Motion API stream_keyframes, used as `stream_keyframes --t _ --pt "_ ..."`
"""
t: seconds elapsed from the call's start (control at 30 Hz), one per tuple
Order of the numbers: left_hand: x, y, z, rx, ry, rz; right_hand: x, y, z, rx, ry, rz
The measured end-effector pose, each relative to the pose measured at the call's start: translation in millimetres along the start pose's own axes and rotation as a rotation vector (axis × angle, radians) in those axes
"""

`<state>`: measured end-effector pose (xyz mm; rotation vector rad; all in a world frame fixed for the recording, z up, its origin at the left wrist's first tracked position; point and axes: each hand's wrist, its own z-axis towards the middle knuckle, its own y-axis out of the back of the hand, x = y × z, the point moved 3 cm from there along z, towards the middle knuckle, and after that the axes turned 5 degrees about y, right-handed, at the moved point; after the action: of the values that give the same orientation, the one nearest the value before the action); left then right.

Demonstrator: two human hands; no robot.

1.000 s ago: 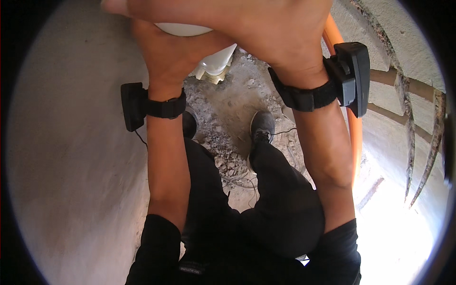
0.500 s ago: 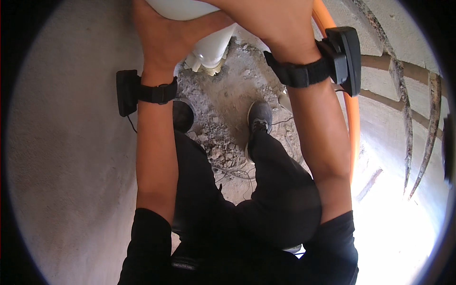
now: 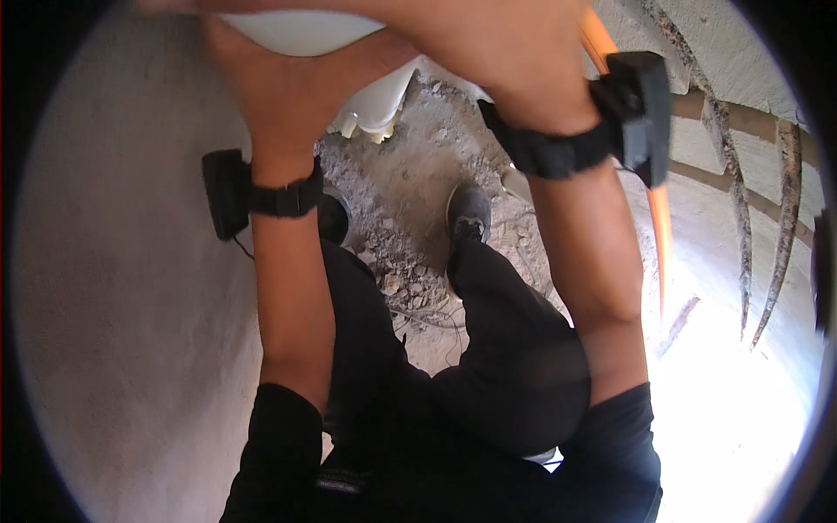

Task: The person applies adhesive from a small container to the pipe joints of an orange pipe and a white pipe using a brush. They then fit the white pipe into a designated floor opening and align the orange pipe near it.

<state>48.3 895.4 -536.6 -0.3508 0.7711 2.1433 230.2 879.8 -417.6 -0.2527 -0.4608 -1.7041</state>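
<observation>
A smooth white piece, apparently a thick plastic pipe (image 3: pixel 301 35), stands at the top of the view, where the frame cuts it off. Its lower part shows below my hands and ends in a ragged, yellowish-white edge close to the ground. My left hand (image 3: pixel 292 91) wraps its near left side, thumb stretched across toward the right. Over it, from the right, reaches my right hand (image 3: pixel 497 39), closed around the same pipe with fingers running left along the upper edge. Most fingertips of both hands are out of frame or hidden.
Close on my left rises a grey plastered wall (image 3: pixel 113 261). Broken rubble (image 3: pixel 405 270) and thin cables (image 3: pixel 427 321) lie around my shoes. To the right run an orange hose or pipe (image 3: pixel 660 253) and rusty bars (image 3: pixel 789 192) beside pale blocks.
Both hands have shifted, the left one down and leftward. The white pipe has moved or tilted left with them, and my right fingers now reach farther left.
</observation>
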Motion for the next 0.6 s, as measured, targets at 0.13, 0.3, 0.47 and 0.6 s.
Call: stream_keyframes --t 0.13,0.3,0.47,0.6 --pt "-34 38 50 0.173 -0.632 0.457 19 3 15 0.015 0.048 0.035" --pt "-74 51 75 0.107 0.398 -0.535 22 16 68 0.037 0.132 0.01" --pt "-102 48 73 0.175 0.483 -0.718 28 9 96 0.027 0.238 0.019" --pt "-85 42 34 0.272 0.482 -0.67 27 10 67 0.028 0.165 0.211"
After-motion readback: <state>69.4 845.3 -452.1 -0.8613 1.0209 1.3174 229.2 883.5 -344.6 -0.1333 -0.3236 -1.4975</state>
